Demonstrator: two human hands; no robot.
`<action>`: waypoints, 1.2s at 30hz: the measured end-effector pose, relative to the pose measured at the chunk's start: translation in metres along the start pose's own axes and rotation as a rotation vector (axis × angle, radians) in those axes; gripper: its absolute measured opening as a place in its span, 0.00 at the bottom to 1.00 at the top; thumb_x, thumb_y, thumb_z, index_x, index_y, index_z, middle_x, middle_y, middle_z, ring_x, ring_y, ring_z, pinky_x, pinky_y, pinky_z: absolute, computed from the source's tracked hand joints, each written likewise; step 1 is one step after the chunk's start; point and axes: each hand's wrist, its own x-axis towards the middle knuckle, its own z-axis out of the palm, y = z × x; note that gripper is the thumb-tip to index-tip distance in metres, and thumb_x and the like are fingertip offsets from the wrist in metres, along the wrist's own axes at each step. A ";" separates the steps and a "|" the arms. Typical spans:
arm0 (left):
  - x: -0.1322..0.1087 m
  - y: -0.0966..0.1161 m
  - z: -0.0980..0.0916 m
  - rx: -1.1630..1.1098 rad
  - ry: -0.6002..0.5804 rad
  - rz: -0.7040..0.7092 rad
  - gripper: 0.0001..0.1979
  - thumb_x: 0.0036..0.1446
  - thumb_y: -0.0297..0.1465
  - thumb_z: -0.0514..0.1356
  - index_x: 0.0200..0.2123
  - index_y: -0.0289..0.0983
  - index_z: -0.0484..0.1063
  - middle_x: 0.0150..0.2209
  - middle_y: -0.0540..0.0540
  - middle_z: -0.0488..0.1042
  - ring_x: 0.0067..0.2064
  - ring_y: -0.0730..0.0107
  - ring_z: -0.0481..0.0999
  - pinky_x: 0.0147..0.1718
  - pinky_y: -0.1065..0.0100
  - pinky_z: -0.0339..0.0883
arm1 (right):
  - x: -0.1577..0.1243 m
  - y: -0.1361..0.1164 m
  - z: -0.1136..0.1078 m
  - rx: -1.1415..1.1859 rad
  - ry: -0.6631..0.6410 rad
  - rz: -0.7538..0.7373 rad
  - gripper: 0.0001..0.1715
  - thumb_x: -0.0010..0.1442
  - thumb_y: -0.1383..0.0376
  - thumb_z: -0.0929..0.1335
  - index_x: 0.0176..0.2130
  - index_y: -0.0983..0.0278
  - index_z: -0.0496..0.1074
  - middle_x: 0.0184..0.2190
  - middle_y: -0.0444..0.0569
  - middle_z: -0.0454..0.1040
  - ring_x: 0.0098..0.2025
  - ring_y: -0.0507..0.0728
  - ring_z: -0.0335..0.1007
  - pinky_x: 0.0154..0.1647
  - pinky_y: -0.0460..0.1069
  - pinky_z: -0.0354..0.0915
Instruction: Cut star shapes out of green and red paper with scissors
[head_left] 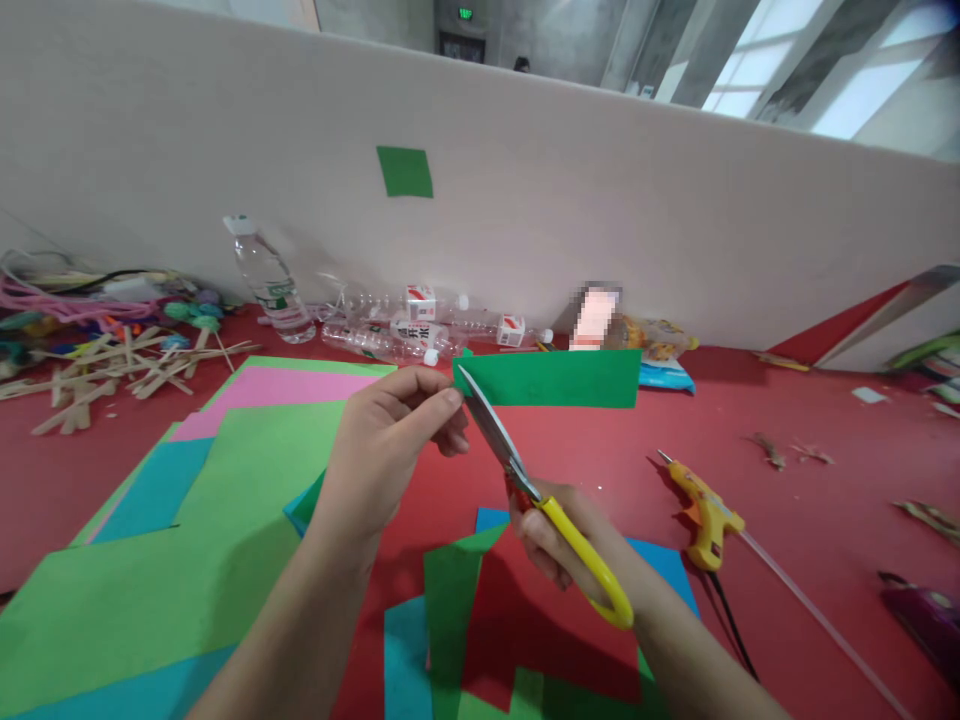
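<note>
Near the centre of the frame, a green strip [555, 380] is pinched at its left end by the left hand [394, 440], its long axis laid almost level toward the right. The scissors [517, 468] are gripped by the right hand [559, 535] and held diagonally, tips pointed upper left at the strip's pinched end, yellow handles lower right.

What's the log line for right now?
left hand: pinching green strip at its left end | right hand: gripping scissors, blades at that same end | glue gun: on table, right of hands
</note>
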 end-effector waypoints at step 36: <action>0.000 0.000 -0.002 0.067 0.036 0.003 0.05 0.52 0.29 0.66 0.25 0.37 0.75 0.19 0.53 0.75 0.20 0.73 0.75 0.21 0.72 0.69 | 0.000 0.000 -0.001 -0.023 -0.003 0.086 0.34 0.65 0.34 0.65 0.29 0.59 0.58 0.17 0.36 0.59 0.17 0.48 0.52 0.17 0.44 0.49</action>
